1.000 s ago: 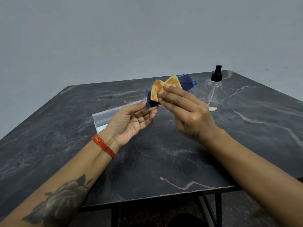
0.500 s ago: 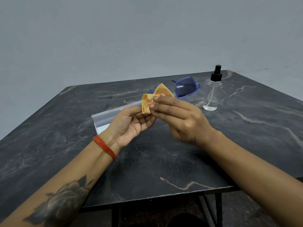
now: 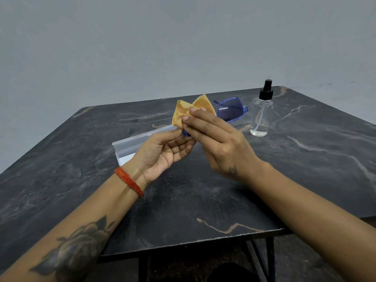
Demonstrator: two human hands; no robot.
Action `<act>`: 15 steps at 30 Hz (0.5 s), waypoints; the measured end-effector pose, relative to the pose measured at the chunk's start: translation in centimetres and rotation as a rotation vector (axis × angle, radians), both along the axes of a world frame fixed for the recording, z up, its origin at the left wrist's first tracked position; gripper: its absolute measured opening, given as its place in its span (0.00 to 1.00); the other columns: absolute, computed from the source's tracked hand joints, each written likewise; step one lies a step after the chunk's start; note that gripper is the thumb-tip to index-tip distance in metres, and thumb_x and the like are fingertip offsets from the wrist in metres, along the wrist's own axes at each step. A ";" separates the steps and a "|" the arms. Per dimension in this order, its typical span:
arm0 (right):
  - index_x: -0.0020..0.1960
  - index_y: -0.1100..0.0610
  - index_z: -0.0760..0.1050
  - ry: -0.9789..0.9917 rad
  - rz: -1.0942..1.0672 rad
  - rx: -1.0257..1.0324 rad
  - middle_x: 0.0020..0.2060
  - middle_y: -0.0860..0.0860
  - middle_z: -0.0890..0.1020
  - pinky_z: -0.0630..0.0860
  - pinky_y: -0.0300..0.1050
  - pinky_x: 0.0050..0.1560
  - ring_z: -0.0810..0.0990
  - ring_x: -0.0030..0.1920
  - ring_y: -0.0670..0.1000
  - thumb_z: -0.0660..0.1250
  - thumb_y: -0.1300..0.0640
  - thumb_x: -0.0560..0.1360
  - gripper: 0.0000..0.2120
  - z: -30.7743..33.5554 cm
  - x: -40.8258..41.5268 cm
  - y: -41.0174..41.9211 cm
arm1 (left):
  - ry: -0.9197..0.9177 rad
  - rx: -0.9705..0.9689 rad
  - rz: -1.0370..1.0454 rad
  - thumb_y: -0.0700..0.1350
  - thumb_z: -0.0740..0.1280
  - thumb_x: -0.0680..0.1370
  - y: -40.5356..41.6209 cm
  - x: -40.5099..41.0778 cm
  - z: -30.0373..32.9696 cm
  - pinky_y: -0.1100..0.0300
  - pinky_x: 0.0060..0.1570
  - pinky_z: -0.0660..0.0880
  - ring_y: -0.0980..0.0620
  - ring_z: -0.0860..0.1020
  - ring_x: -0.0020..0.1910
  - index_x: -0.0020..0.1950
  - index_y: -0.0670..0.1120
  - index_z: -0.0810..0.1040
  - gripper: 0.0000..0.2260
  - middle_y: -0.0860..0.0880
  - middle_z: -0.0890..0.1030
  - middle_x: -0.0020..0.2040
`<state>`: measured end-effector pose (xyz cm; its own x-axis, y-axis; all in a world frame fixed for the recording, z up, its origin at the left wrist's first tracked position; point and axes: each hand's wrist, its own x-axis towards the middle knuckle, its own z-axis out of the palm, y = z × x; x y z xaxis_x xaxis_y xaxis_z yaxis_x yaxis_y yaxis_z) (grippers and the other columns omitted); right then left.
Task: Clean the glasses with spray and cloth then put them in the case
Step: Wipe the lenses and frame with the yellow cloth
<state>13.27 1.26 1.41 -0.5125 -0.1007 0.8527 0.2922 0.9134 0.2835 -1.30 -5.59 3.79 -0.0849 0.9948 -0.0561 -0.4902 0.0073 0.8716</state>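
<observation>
Pinching the orange cloth (image 3: 184, 115) around one lens of the blue glasses (image 3: 231, 110), right hand (image 3: 219, 147) works above the table; the other lens shows beside the cloth. Left hand (image 3: 162, 151) curls under the frame's near end, gripping it. Grey case (image 3: 134, 144) lies behind, spray bottle (image 3: 262, 117) upright to the right. Dark marble table (image 3: 203, 200), plain grey wall (image 3: 162, 47).

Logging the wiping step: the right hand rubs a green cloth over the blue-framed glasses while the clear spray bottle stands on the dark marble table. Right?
Not quite: the head view shows the cloth is orange-yellow, not green. The right hand does rub it over the blue-framed glasses, and the clear spray bottle with the black pump stands on the dark marble table.
</observation>
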 end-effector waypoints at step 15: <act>0.49 0.69 0.81 0.094 0.064 0.075 0.50 0.60 0.82 0.76 0.55 0.58 0.80 0.56 0.60 0.58 0.71 0.76 0.13 0.3 1.0 0.7 | -0.027 0.004 -0.004 0.40 0.63 0.67 0.1 -0.3 0.1 0.64 0.32 0.79 0.52 0.81 0.31 0.32 0.39 0.83 0.10 0.44 0.82 0.32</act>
<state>14.25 1.93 1.72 -0.4215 -0.1954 0.8855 0.2628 0.9083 0.3255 -1.61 -5.52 3.90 -0.0795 0.9953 -0.0548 -0.5139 0.0062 0.8578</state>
